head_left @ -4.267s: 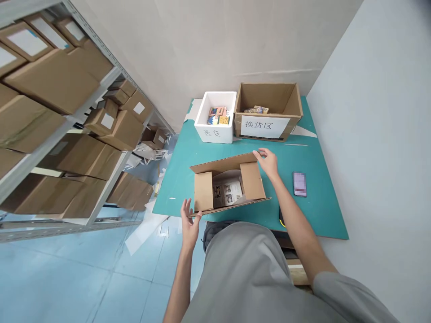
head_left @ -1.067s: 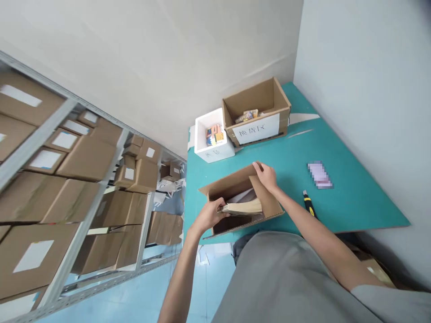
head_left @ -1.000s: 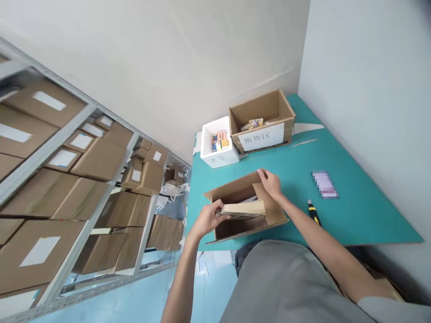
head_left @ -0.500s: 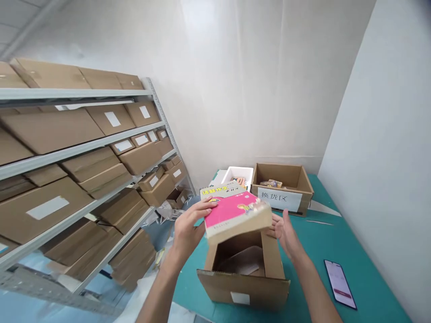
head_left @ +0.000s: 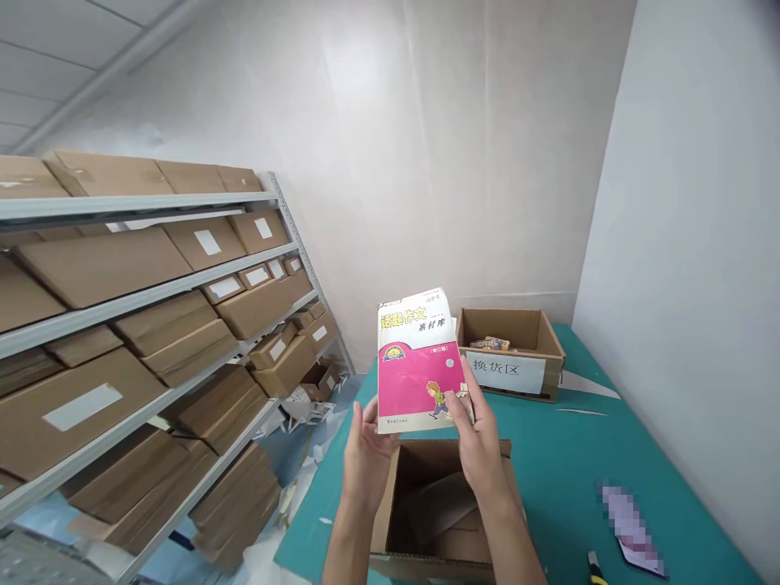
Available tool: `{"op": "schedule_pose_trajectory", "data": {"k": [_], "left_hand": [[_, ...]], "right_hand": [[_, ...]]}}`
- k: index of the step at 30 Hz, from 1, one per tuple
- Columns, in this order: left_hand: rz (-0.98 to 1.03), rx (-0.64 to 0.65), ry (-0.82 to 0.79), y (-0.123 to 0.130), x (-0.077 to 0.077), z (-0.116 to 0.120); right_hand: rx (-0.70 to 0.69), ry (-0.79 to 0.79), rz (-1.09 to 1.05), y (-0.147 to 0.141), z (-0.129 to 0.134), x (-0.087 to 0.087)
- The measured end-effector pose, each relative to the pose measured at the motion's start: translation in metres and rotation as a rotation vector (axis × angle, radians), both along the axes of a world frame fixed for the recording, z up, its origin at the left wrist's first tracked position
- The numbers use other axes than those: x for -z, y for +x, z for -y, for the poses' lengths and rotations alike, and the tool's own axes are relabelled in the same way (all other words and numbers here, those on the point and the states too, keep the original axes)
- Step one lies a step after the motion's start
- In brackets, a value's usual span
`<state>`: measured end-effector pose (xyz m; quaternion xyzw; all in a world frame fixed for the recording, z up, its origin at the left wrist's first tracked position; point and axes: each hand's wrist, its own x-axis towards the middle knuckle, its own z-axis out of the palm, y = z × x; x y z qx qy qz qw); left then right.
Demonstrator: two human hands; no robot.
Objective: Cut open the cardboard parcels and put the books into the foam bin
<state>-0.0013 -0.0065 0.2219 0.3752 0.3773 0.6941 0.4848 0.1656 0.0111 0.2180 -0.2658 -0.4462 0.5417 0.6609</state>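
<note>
A thick paperback book, white above and pink below with Chinese lettering and a cartoon child, is held up with its front cover facing me. My right hand grips its right edge, thumb on the cover. At the lower left corner my left hand supports it from below and behind, thumb sticking up beside the book and fingers partly hidden. Beneath both hands stands an open cardboard box, with a sheet of translucent wrapping inside it.
A labelled cardboard box with small packs inside sits at the back of the green table. On the right lie a pixelated phone and a cutter. Shelves of cardboard boxes rise on the left.
The book has been tilted upright and raised, its cover turned toward me. My right hand has taken its right edge; my left hand has shifted from the cover to underneath. The view has shifted slightly.
</note>
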Motion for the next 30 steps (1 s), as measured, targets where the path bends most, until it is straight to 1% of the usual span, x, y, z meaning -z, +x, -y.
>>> {"op": "schedule_pose_trajectory", "data": {"k": [1,2,3,5,6,9,10,11,13,15,16,18,20,21,22,23,25,26,27,28,30], "left_hand": [[0.055,0.07,-0.024,0.004,0.003,0.002],[0.07,0.094,-0.028,0.006,0.005,0.005],[0.063,0.078,-0.023,0.008,0.006,0.007],[0.022,0.007,-0.018,0.011,0.005,0.01],[-0.003,-0.035,-0.019,0.013,0.005,0.012],[-0.131,-0.208,0.002,0.02,0.004,0.015],[-0.19,-0.267,0.011,0.023,0.005,0.016],[-0.249,-0.318,0.022,0.026,0.007,0.017],[-0.359,-0.366,0.047,0.034,0.016,0.02],[-0.47,-0.362,0.088,0.041,0.026,0.024],[-0.536,-0.348,0.121,0.044,0.03,0.026],[-0.672,-0.296,0.207,0.048,0.036,0.029],[-0.774,-0.185,0.281,0.048,0.037,0.03],[-0.792,-0.127,0.295,0.046,0.035,0.029],[-0.783,-0.104,0.29,0.043,0.033,0.027],[-0.753,-0.125,0.265,0.039,0.031,0.024],[-0.634,-0.259,0.176,0.029,0.028,0.015],[-0.557,-0.298,0.121,0.024,0.026,0.011],[-0.473,-0.276,0.068,0.019,0.025,0.007],[-0.383,-0.198,0.023,0.016,0.024,0.004],[-0.213,0.002,-0.035,0.012,0.022,0.0]], "right_hand": [[0.019,0.017,0.025,-0.001,0.002,0.002],[0.025,0.03,0.051,-0.001,0.003,0.004],[0.025,0.041,0.075,0.0,0.003,0.006],[0.053,0.065,0.13,0.003,-0.001,0.01],[0.107,0.084,0.168,0.004,-0.004,0.012],[0.344,0.161,0.302,0.005,-0.011,0.016],[0.363,0.177,0.346,0.004,-0.011,0.016],[0.326,0.184,0.385,0.002,-0.009,0.015],[0.154,0.18,0.424,-0.004,-0.003,0.013],[0.011,0.169,0.399,-0.012,0.004,0.011],[-0.019,0.16,0.361,-0.015,0.006,0.011],[-0.012,0.112,0.262,-0.019,0.006,0.012],[0.048,0.039,0.156,-0.017,0.001,0.016],[0.078,0.006,0.103,-0.013,-0.003,0.018],[0.091,-0.022,0.053,-0.008,-0.007,0.019],[0.081,-0.048,0.007,-0.002,-0.01,0.021],[0.001,-0.108,-0.071,0.009,-0.014,0.022],[-0.054,-0.141,-0.098,0.014,-0.014,0.022],[-0.107,-0.165,-0.114,0.018,-0.014,0.022],[-0.148,-0.178,-0.121,0.022,-0.014,0.022],[-0.196,-0.171,-0.122,0.025,-0.014,0.02]]}}
